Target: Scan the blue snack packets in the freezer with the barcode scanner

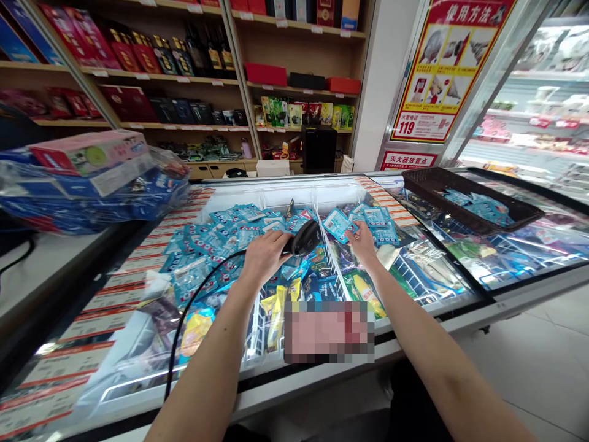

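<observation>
My left hand is wrapped round the handle of a black corded barcode scanner, its head pointing to the right. The black cable runs from the handle down past my left forearm. Between the fingers of my right hand is a small light-blue packet, held a short way right of the scanner. A heap of similar blue packets lies on the freezer's glass top to the left, and a smaller pile sits just beyond my right hand.
A brown tray with some blue packets stands at the right. Plastic-wrapped boxes are stacked at the left. Below the glass lie wire baskets with frozen goods. Shelves of bottles and boxes line the back wall; a blurred patch covers the front middle.
</observation>
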`<state>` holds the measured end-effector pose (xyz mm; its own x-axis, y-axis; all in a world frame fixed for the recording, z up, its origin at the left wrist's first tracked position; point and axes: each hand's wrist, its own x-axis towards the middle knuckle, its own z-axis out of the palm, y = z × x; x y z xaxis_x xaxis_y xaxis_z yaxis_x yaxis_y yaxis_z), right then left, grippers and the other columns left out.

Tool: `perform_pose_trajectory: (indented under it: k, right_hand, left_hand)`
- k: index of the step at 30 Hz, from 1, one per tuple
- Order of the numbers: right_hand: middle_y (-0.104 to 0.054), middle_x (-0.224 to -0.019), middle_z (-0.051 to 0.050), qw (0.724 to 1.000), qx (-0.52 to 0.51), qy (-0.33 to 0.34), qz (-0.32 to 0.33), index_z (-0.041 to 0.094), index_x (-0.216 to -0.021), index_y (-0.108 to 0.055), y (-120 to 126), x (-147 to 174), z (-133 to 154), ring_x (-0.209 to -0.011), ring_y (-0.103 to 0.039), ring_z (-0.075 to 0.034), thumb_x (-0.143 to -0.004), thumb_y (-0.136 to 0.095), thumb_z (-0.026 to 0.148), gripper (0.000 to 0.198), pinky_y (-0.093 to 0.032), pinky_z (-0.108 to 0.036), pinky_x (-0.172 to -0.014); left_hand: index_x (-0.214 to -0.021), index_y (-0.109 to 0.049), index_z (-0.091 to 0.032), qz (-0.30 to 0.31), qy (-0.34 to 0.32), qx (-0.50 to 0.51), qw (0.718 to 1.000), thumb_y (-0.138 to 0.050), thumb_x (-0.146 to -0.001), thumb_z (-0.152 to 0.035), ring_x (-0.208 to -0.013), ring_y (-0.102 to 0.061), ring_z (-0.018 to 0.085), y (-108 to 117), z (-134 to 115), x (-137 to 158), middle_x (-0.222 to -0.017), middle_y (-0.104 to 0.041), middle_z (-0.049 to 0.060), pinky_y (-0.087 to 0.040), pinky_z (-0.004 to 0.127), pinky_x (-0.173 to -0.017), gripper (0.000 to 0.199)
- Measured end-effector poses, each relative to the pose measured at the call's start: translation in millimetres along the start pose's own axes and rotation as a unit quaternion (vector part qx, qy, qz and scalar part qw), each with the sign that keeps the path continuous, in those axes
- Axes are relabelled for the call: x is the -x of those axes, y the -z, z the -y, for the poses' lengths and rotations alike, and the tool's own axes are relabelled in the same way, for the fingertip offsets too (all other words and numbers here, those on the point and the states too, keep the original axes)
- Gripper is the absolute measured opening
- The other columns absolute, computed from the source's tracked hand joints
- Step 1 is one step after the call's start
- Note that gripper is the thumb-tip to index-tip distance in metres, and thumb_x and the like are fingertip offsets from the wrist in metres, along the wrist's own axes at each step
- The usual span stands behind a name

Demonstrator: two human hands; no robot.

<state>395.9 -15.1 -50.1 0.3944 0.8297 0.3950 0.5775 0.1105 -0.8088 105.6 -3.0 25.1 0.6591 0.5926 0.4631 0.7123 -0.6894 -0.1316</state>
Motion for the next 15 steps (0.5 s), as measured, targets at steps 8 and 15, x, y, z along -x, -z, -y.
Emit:
perform_pose_trajectory:
  k: [8, 15]
  right_hand:
    - [-0.061, -0.077, -0.002, 1.000, -0.012, 0.007, -0.005, 0.020, -0.115, -0.049, -0.9, -1.6, -4.0, -0.069, -0.060, -0.018, -0.082, -0.052, 0.043, 0.041, -0.052, -0.034, -0.065]
    - [-0.064, -0.083, -0.004, 1.000, 0.004, 0.004, 0.005, 0.021, -0.121, -0.048, 0.8, -1.2, -1.7, -0.076, -0.062, -0.022, -0.084, -0.049, 0.044, 0.043, -0.052, -0.038, -0.069]
  left_hand:
    - [-0.113, -0.054, -0.020, 0.006, 0.001, -0.002, 1.000, -0.063, -0.079, -0.030, -0.099, -0.058, 0.027, -0.1, -1.1, -0.2, -0.100, -0.064, 0.009, -0.044, 0.035, -0.078, 0.037]
    - [-0.114, -0.054, -0.021, 0.009, 0.008, -0.001, 1.000, -0.064, -0.079, -0.030, -0.100, -0.058, 0.027, -1.4, -1.3, -0.5, -0.101, -0.064, 0.009, -0.043, 0.035, -0.077, 0.038]
